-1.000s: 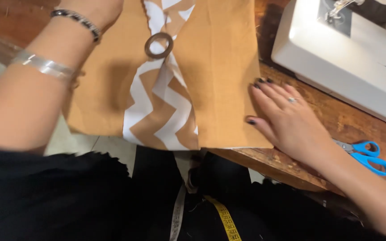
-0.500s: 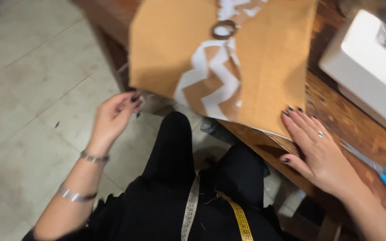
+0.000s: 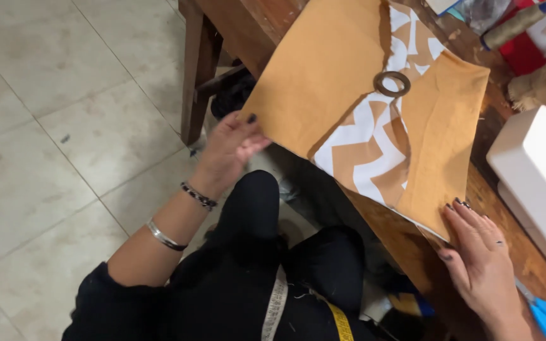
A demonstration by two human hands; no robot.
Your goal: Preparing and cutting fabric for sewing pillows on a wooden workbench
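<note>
The left hand point(image 3: 230, 150) pinches the cloth point(image 3: 323, 76) at its overhanging corner, thumb on top. The right hand point(image 3: 478, 259) lies flat, fingers spread, touching the opposite corner on the table point(image 3: 406, 252). Between the grips a ring point(image 3: 392, 83) rests on the zigzag panel.

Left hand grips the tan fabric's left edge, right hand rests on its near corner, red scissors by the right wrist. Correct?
Nearly. The scissors have blue handles, not red, as the head view shows. The rest holds: the left hand grips the left edge of the tan fabric, and the right hand rests on its near corner.
</note>
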